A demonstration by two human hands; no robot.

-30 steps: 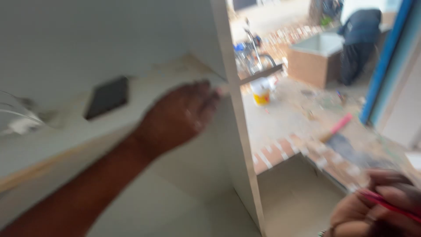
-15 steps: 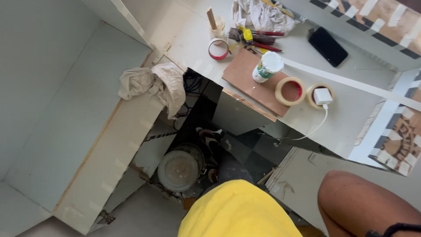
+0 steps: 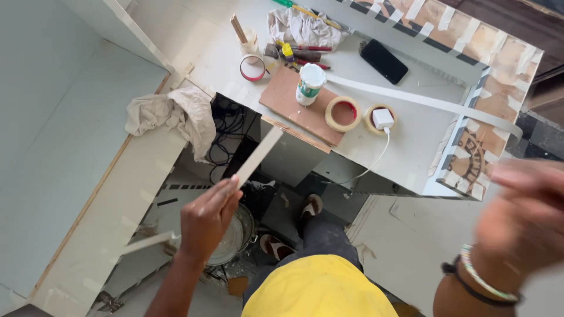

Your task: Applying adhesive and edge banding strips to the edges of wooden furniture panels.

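While the right hand (image 3: 523, 217) hung blurred at the side, fingers too smeared to tell, the left hand (image 3: 207, 220) pinched the strip (image 3: 258, 155) at its lower end, its length slanting up-right toward the table (image 3: 411, 147)

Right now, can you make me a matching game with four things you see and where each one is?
Things:
1. white strip
2. black phone
3. crumpled rag
4. white charger block

Places:
A. lying over the edge of the long white board
B. sitting on a roll of tape
C. pinched in the left hand
D. flat on the white table top, near the patterned edge

Pairs: 1-C, 2-D, 3-A, 4-B
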